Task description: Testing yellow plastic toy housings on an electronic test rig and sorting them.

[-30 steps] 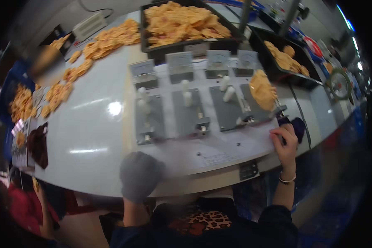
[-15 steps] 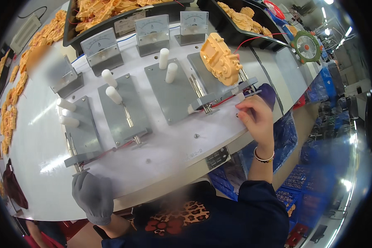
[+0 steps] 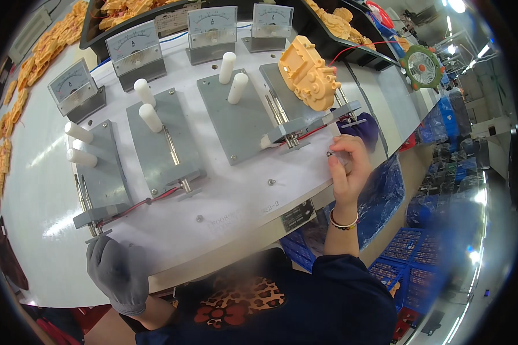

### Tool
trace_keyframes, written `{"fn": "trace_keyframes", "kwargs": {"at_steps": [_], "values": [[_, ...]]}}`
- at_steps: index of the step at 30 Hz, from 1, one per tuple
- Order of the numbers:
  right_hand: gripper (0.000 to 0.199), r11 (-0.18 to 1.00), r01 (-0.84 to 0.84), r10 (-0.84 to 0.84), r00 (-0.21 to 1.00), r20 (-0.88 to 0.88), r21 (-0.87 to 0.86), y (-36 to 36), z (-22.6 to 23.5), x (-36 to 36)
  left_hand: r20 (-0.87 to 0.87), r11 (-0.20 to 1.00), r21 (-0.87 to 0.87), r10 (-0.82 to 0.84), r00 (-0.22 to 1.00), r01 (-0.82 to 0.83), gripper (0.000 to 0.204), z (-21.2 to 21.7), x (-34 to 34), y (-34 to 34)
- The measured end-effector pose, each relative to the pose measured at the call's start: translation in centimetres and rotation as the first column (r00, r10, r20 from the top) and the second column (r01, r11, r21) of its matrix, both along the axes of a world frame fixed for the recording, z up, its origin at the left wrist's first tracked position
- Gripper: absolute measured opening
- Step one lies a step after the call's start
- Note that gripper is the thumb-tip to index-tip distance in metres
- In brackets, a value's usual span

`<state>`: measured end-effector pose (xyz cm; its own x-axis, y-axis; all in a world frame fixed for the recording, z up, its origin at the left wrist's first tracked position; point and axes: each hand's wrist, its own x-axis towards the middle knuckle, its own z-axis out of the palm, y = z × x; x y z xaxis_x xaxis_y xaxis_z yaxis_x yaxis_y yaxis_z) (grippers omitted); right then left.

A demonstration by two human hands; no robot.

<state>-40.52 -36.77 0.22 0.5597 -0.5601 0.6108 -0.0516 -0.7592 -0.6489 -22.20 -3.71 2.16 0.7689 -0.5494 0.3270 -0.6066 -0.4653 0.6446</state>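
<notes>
My left hand (image 3: 118, 273), in a grey glove, has its fingers curled at the metal T-handle (image 3: 98, 236) of the leftmost grey fixture (image 3: 106, 164). Whether it grips the handle is hidden. My right hand (image 3: 351, 169) is bare, loosely curled, with thumb and forefinger apart and nothing visible between them. A small screw head (image 3: 330, 154) on the table is beside those fingertips. Just beyond, a yellow-orange plastic housing (image 3: 309, 73) sits on the rightmost fixture (image 3: 274, 75), above its metal probes. A dark purple item (image 3: 362, 131) lies beside that fixture's handle.
Two more grey fixtures (image 3: 162, 146) (image 3: 227, 123) with white pegs stand between. Several analog meters (image 3: 213, 29) line the back. Black bins (image 3: 172, 20) hold yellow-orange parts, and more housings (image 3: 40, 54) lie at left. A green fan (image 3: 421, 67) stands at right; blue crates (image 3: 403, 247) are below.
The view has shifted, so the fixtures and both hands appear farther left. The blurred patch over the far-left meter is gone. My hands stay near the same handle and screw.
</notes>
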Motion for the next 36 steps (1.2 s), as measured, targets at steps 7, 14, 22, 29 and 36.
{"fn": "trace_keyframes", "kwargs": {"at_steps": [7, 14, 22, 29, 36], "values": [[0.012, 0.993, 0.045, -0.039, 0.998, 0.058, -0.105, -0.4, -1.2, 0.3, 0.012, 1.000, 0.011, -0.011, 1.000, 0.011, 0.026, -0.1, 0.2, 0.1], [0.012, 0.988, 0.081, -0.069, 0.993, 0.097, -0.128, -0.5, -1.5, 0.3, 0.007, 1.000, -0.002, 0.008, 1.000, -0.008, 0.027, -0.2, 0.3, -0.1], [0.010, 0.997, 0.053, -0.047, 0.994, 0.102, -0.064, -0.2, -1.4, 0.1, -0.003, 1.000, -0.001, -0.002, 1.000, 0.002, 0.026, -0.1, 0.1, 0.0], [0.005, 0.999, 0.029, -0.026, 0.996, 0.091, -0.034, -0.1, -1.0, 0.1, -0.011, 0.999, 0.004, 0.054, 0.998, -0.054, 0.020, 0.2, 0.1, -0.1], [0.004, 0.999, -0.014, 0.015, 0.999, 0.040, -0.031, -0.3, -0.5, -0.4, 0.048, 1.000, -0.003, 0.020, 0.999, -0.020, 0.022, -0.2, 0.0, -0.2]]}}
